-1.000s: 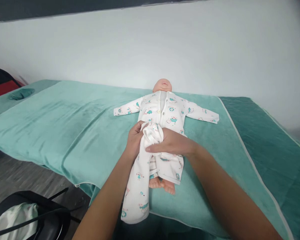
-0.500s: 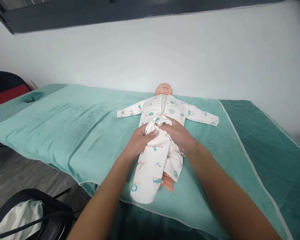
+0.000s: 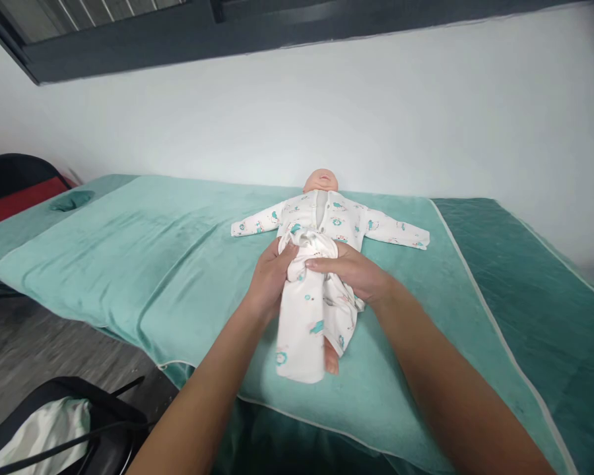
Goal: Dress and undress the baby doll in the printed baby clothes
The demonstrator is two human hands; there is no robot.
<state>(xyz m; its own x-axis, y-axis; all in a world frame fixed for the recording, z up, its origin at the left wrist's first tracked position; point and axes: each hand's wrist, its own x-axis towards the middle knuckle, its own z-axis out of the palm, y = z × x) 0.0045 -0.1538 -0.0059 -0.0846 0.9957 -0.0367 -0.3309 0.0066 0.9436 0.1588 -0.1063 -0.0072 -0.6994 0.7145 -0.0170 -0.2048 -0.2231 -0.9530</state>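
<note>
A baby doll [image 3: 321, 179] lies on its back on the green sheet, head toward the wall and arms spread. It wears a white printed top [image 3: 344, 214] with the front partly unfastened. Over its lower body, baby trousers [image 3: 301, 330] in the same print are bunched at the upper end. My left hand [image 3: 272, 274] is closed on the left side of the gathered cloth. On the other side, my right hand [image 3: 356, 269] pinches the bunched part, thumb on top. One trouser leg hangs long and flat; beside it one bare foot [image 3: 331, 359] of the doll shows.
The green sheet [image 3: 188, 264] covers a long padded table with a face hole [image 3: 72, 200] at the left. A black chair [image 3: 103, 422] with a pale cloth [image 3: 49, 429] stands at the lower left. Another chair [image 3: 20, 175] is behind the table's left end. A white wall [image 3: 277, 119] borders the far side.
The gathered top of the trousers has been spread wider between my hands. The long trouser leg has shifted right and up, covering more of the doll's foot. The view has tilted slightly.
</note>
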